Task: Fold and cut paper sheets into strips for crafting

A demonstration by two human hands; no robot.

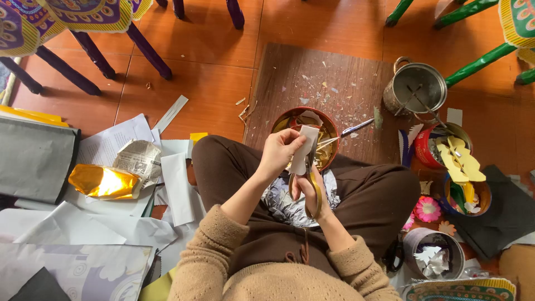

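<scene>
Head view, hands snipping paper, bowl beyond

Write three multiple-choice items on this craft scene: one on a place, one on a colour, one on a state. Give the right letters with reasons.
1. Where is the red bowl?
A. on the wooden board before the knees
B. on a chair
C. inside the metal pot

2. What colour are the scissors' handles?
A. blue
B. yellow
C. black

3. What is the left hand doing?
A. resting empty
B. gripping a cup
C. holding white paper

Answers:
1 A, the bowl sits on the board's near edge.
2 B, yellow loops show around the right hand.
3 C, its fingers pinch the paper at the scissors.
</scene>
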